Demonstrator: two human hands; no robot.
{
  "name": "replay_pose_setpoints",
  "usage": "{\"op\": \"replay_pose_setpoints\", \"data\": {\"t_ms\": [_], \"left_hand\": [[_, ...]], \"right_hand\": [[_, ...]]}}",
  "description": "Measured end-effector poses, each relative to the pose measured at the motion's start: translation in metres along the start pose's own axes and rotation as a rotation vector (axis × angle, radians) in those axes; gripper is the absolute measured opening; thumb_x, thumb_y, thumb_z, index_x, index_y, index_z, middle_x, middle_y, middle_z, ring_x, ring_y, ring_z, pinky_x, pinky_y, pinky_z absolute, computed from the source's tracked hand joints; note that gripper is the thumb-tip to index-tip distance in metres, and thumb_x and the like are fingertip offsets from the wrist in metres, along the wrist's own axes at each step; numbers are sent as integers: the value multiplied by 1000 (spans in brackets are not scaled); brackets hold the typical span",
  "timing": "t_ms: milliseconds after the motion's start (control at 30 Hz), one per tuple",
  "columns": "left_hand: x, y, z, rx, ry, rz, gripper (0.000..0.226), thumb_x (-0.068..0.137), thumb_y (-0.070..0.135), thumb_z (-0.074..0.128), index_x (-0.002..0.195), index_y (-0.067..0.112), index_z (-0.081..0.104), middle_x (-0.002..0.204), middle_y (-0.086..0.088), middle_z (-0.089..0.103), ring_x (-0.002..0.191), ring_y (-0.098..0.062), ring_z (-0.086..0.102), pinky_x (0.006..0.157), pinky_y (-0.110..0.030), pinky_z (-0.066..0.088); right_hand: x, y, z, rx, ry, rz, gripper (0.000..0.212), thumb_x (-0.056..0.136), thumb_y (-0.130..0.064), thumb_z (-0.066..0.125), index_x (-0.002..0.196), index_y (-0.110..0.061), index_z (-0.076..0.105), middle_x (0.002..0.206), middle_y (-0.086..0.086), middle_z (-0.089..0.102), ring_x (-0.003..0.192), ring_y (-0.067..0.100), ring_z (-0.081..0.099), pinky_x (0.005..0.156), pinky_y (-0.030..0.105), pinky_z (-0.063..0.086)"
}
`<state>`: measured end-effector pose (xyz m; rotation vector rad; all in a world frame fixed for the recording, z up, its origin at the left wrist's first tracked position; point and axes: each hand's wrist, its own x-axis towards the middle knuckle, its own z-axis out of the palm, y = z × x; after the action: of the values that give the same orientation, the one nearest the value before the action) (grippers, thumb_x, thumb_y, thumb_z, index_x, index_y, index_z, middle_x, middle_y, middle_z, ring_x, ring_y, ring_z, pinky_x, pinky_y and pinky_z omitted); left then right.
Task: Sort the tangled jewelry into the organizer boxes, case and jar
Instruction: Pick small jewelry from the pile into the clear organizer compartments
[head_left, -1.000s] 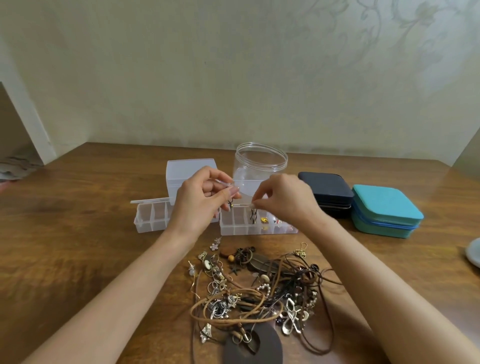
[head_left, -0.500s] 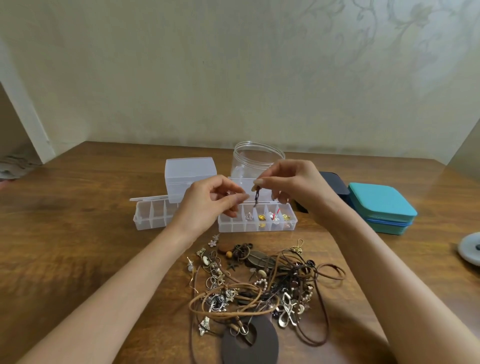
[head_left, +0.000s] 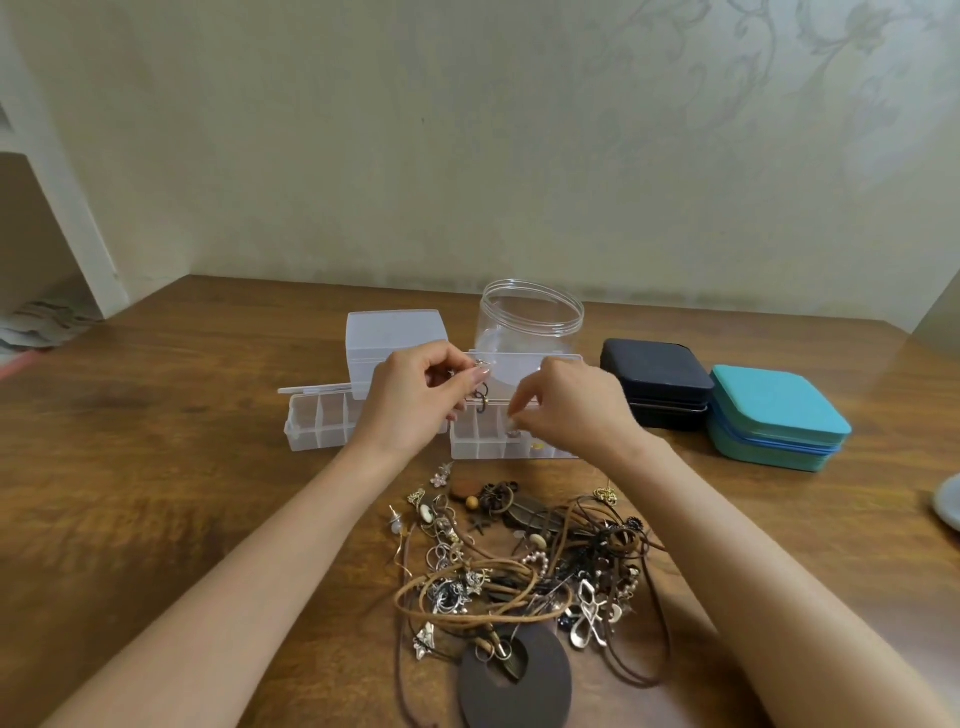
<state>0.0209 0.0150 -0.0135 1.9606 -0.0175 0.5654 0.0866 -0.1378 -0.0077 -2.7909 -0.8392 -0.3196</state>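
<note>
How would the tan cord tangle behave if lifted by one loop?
Probably floppy: the tan cords lie in slack, curving loops on the table. It would likely drag neighbours, since silver charms sit tangled among the loops. The dark disc pendant looks heaviest and might swing.

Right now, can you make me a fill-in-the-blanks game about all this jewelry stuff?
The clear jar stands with no ____ on it. Right of the jar sit ____ closed cases, a dark case and a teal case. The left hand pinches a small earring above an open organizer ____. The tangled jewelry pile lies on a wooden ____.
Missing words: lid; two; box; table.
</note>
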Motion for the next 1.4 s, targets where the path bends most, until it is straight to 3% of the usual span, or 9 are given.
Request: {"op": "replay_pose_setpoints", "data": {"t_ms": [67,167,433,700,833,933,1067,1267,1400], "left_hand": [[0,2,0,-3,-10,3,7,87,18,64,80,15,66,67,3,63,56,-1,57,57,-18,51],[-1,2,0,-17,-8,12,10,89,17,62,79,16,65,69,4,63,56,-1,57,57,-19,51],[0,1,-1,9,11,14,8,89,17,61,85,14,66,72,5,63,58,0,58,58,-17,52],[0,-2,-2,36,13,10,9,89,18,61,84,12,67,71,3,63,58,1,58,56,-14,49],[-2,2,-1,40,-41,14,10,86,19,65,85,10,70,71,2,64,60,-2,59,56,-15,49],[-5,6,3,36,-108,34,9,83,21,67,84,12,70,72,-1,67,59,-5,60,57,-16,50],[-6,7,5,-28,-109,18,3,84,10,67,85,9,70,71,-8,68,57,-5,63,55,-15,51],[-9,11,4,-240,-171,-97,8,82,4,67,88,9,69,76,-8,69,66,-13,69,63,-19,54],[-7,10,3,-249,-173,-130,11,87,1,61,94,8,67,86,-12,71,74,-16,71,67,-20,56]], "right_hand": [[1,-7,8,-90,-3,-21,14,88,-27,61,95,-25,73,97,-4,61,82,17,59,62,24,41],[5,-10,11,-113,31,-6,14,86,-19,59,94,-17,71,98,2,64,84,23,62,64,29,46],[-1,-4,-21,112,46,81,13,84,-32,70,86,-20,74,82,-7,69,73,9,61,70,29,53],[-15,-10,-35,398,-245,54,11,78,-25,76,84,-16,76,81,-3,71,78,11,64,72,25,52],[-13,-6,-36,537,-106,35,20,82,-27,72,100,-19,71,82,-4,68,61,0,60,56,15,48],[-15,-3,-35,804,-58,-11,30,82,-19,72,111,-16,66,91,2,69,69,8,69,64,22,58],[-16,-7,-27,864,24,-40,14,77,-13,76,90,-11,74,82,8,73,75,19,72,74,33,60],[-12,0,-23,969,116,11,2,82,-3,70,83,-3,72,78,13,72,68,19,71,66,24,58],[-11,6,-21,977,143,36,1,82,-6,71,82,-6,71,74,10,70,64,16,68,64,22,56]]}}
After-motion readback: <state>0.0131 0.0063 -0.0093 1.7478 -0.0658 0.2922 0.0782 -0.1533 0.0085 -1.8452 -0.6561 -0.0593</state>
